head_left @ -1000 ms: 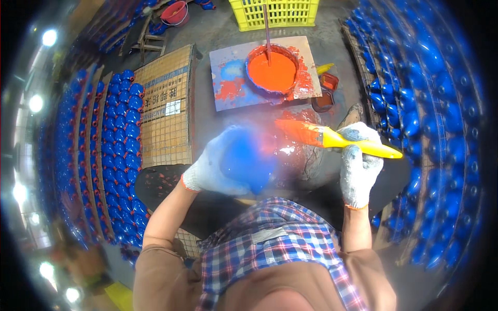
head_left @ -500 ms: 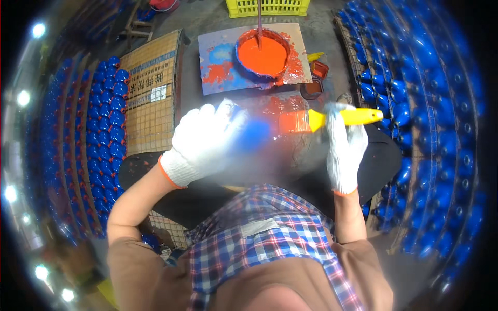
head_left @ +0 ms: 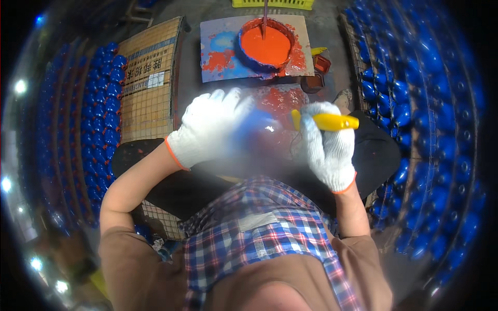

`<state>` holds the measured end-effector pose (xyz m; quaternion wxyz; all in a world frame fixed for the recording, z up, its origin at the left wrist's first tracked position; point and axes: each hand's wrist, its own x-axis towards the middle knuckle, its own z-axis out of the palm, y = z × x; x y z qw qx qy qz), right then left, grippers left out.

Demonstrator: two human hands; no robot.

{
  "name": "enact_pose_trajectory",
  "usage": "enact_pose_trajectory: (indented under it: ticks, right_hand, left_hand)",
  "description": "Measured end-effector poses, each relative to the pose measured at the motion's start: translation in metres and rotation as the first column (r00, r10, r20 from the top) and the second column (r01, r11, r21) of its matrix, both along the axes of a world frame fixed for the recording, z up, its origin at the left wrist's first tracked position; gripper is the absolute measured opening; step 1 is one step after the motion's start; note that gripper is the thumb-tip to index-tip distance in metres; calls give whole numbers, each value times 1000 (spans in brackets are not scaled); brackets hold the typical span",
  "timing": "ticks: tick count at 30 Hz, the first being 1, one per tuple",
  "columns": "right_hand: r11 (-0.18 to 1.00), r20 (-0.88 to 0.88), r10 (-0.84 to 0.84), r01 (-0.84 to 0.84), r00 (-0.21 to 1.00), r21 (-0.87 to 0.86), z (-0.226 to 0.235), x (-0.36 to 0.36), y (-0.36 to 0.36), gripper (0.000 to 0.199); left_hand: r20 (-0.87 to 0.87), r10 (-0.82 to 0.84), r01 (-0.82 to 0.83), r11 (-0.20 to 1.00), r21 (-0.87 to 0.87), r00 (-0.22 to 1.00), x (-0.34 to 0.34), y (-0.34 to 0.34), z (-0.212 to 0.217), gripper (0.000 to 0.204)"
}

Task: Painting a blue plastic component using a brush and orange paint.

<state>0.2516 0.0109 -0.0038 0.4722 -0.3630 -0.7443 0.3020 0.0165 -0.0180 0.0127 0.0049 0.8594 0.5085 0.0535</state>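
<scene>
My left hand (head_left: 210, 125), in a white knit glove with an orange cuff, is closed on a shiny blue rounded piece (head_left: 261, 127). A blurred patch hides part of that piece and the glove's edge. My right hand (head_left: 330, 153), gloved the same way, grips a paintbrush by its yellow handle (head_left: 336, 122). The handle's butt points right, while the bristle end faces the blue piece and cannot be made out. Whether brush and piece touch, I cannot tell. Beyond both hands stands a bucket of orange-red paint (head_left: 266, 47) with a stick in it.
Under the bucket lies paint-spattered cardboard (head_left: 220, 41). Small dark paint-stained containers (head_left: 313, 83) sit to its right. Racks of glossy blue pieces (head_left: 433, 124) line the right; more blue pieces (head_left: 106, 98) with red parts fill the left, beside a wire-mesh panel (head_left: 150, 83). A yellow crate (head_left: 272, 4) is at the back.
My right hand has moved left toward the blue piece and the brush has turned; its orange-coated bristles, plain before, no longer show clearly. The blue piece now shows more. The whole view has shifted slightly.
</scene>
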Motion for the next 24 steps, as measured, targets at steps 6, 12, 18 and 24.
enact_pose_trajectory:
  ticks: [6, 12, 18, 24]
  right_hand:
    - [1000, -99, 1, -3, 995, -20, -17, 1, 4, 11]
    - [973, -191, -204, 177, 960, -150, -24, 13, 8, 19]
    - [917, -204, -333, 266, 921, -296, -27, 22, 3, 18]
    - [885, -281, -412, 307, 867, -350, -19, 17, 15, 15]
  left_hand:
    - [330, 349, -184, 878, -442, 877, -7, 8, -35, 62]
    - [134, 879, 884, 466, -34, -458, -4, -5, -125, 64]
    - [933, 355, 90, 929, -359, 50, -8, 1, -95, 78]
    - [218, 724, 684, 690, -237, -654, -29, 4, -20, 86]
